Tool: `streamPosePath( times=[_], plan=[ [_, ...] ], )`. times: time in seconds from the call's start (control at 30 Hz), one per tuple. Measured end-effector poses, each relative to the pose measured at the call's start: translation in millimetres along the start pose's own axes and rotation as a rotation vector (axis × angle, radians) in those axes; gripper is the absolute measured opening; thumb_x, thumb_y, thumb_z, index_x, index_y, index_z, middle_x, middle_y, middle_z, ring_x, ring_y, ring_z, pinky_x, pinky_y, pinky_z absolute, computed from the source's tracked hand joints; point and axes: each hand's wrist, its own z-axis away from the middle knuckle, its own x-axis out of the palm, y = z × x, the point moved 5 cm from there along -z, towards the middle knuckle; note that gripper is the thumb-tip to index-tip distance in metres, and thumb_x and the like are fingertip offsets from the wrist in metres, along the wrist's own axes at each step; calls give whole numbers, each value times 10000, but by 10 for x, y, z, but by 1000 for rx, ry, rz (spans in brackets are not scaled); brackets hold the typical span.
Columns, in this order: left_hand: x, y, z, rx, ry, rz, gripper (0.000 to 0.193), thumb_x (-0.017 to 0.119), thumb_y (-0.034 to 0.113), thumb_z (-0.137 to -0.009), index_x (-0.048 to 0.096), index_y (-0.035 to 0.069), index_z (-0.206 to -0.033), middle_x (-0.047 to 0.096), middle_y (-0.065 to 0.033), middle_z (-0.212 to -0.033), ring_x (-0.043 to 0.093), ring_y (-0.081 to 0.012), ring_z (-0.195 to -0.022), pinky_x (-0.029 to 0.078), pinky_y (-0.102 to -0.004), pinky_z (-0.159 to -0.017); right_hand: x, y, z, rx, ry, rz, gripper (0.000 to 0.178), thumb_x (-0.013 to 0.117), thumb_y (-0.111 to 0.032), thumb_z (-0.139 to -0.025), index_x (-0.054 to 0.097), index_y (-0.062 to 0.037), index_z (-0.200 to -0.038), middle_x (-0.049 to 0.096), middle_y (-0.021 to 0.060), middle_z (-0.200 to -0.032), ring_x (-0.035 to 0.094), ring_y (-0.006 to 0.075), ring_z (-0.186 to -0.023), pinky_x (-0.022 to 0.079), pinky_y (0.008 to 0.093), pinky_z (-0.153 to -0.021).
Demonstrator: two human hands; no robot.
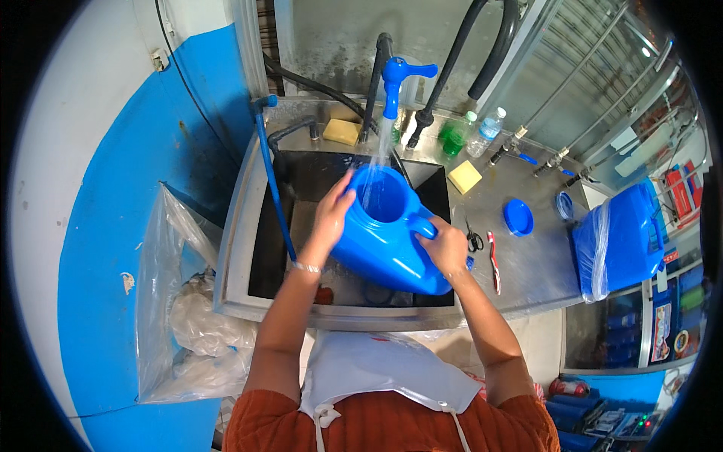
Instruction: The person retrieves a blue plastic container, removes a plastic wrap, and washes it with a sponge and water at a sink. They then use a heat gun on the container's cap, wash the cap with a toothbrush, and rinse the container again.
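A large blue plastic water jug (376,256) is held tilted over the steel sink (301,307), its wide round mouth uncapped and turned up toward the tap. Water (382,147) pours from the blue-handled faucet (392,87) into that mouth. Along the jug's left side, just by the rim, my left hand (330,217) is pressed with its fingers around the edge. My right hand (444,247) is closed around the moulded handle on the other side. The jug's underside and much of the basin floor are hidden behind it.
On the steel counter lie a yellow sponge (465,177), a blue lid (518,217), scissors (474,238) and a red-and-white toothbrush (494,262). Another blue jug (621,237) in plastic stands at right. A blue pipe (273,173) crosses the sink's left side; clear plastic bags (203,324) hang beside it.
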Motion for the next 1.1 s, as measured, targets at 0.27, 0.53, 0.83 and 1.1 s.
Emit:
streamPosePath(
  times=[0.27,0.53,0.83,1.1],
  plan=[
    [737,95,658,468,-130,-650,327,532,111,-850,637,13,-1145,613,-212,-1170,527,-423,-1162,364,-541,-1036,491,-871,-753,-222,-300,101,384,737,-259,-768,671,-63,-1091,675,234,-1044,662,396,-943,534,471,-818],
    [581,61,135,296,-295,-715,363,551,105,-823,611,-3,-1165,572,-205,-1262,496,-401,-1198,335,-524,-1064,2,-681,-767,-662,-284,-585,445,657,-43,-815,639,-85,-1258,583,162,-1300,561,304,-1191,425,386,-1041],
    [-1115,-442,266,62,123,719,354,475,237,-974,573,15,-1232,628,-102,-1164,583,-232,-1100,480,-358,-957,252,1696,31,335,-173,-1608,527,481,-443,-1000,526,-64,-1362,596,132,-1270,606,259,-1104,461,401,-1000],
    [-712,-1381,291,-225,847,884,525,331,390,-1009,505,37,-1357,534,-151,-1366,526,-323,-1213,426,-486,-1038,302,1597,155,592,-140,-1533,705,473,-590,-963,414,-69,-1434,514,149,-1392,511,297,-1253,425,470,-1047]
  ],
)
